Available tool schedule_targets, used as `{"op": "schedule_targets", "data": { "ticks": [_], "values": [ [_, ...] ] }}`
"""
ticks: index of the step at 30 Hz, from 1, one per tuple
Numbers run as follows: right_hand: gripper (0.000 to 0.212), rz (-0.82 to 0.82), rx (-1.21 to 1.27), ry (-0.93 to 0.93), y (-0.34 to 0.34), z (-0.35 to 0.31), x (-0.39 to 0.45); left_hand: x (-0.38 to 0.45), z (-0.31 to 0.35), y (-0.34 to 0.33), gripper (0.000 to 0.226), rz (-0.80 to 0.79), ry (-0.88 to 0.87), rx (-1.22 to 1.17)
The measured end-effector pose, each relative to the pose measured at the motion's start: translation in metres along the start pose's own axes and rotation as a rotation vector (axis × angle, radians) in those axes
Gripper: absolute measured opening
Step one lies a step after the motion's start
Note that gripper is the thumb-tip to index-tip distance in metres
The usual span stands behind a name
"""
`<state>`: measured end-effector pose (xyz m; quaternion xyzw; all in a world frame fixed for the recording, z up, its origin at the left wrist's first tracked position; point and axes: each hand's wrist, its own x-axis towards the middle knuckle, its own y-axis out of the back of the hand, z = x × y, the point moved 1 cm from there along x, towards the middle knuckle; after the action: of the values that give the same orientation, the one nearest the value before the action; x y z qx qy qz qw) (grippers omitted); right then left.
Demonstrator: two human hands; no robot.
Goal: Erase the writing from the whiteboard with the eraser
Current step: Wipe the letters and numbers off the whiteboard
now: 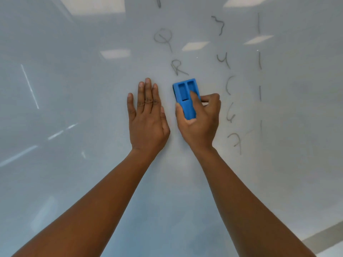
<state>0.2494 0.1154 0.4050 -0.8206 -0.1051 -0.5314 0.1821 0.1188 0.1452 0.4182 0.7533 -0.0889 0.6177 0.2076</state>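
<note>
The whiteboard fills the view, glossy with ceiling-light reflections. My right hand grips a blue eraser and presses it flat on the board just below a handwritten letter R. Above the R is a Q. To the right runs a column of digits from 3 down to 7, and farther right a column of short vertical strokes. My left hand lies flat on the board, fingers together, just left of the eraser and holding nothing.
The board's lower right corner meets a grey strip, possibly a frame or the floor. The board left of my hands and below them shows no writing, only reflections.
</note>
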Motion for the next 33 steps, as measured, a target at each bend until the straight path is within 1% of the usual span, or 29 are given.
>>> {"op": "schedule_targets", "data": {
  "ticks": [2,4,7,9,12,15,18,20,22,24,27,30,33],
  "values": [
    [0.047,-0.056,-0.008,0.074,-0.001,-0.009,-0.01,0.0,-0.003,0.0,0.057,-0.005,-0.001,-0.003],
    [0.046,-0.087,-0.007,0.111,0.003,-0.003,-0.029,0.0,-0.005,0.0,0.057,0.002,-0.002,-0.008],
    [0.047,-0.065,-0.031,0.046,0.012,0.018,-0.042,-0.001,-0.005,0.0,0.057,0.019,-0.022,-0.005],
    [0.048,-0.017,-0.044,-0.032,0.013,0.024,-0.031,-0.001,-0.004,0.0,0.057,0.021,-0.021,0.001],
    [0.048,0.039,-0.025,-0.062,0.007,0.018,-0.001,-0.001,-0.003,-0.001,0.057,0.018,0.001,0.004],
    [0.047,0.016,-0.008,-0.007,-0.004,-0.001,0.022,0.001,-0.001,-0.001,0.057,0.028,0.002,0.021],
    [0.045,-0.053,0.017,0.099,-0.009,-0.014,0.018,0.003,0.0,-0.001,0.058,0.024,0.025,0.04],
    [0.044,-0.074,0.033,0.144,-0.007,-0.007,0.011,0.005,0.001,-0.001,0.058,0.03,0.038,0.058],
    [0.044,-0.05,0.014,0.123,-0.003,0.005,0.014,0.01,0.001,0.0,0.058,0.038,0.043,0.072],
    [0.044,0.014,0.016,0.051,-0.003,0.012,0.03,0.017,0.001,0.0,0.057,0.046,0.055,0.074],
    [0.043,0.065,0.041,0.009,-0.01,0.003,0.063,0.029,0.004,0.0,0.057,0.055,0.079,0.074],
    [0.044,0.016,0.067,0.085,-0.018,-0.016,0.083,0.042,0.011,-0.001,0.057,0.069,0.085,0.06],
    [0.044,-0.065,0.074,0.192,-0.017,-0.02,0.079,0.056,0.012,0.001,0.056,0.079,0.108,0.026]
  ]
}}
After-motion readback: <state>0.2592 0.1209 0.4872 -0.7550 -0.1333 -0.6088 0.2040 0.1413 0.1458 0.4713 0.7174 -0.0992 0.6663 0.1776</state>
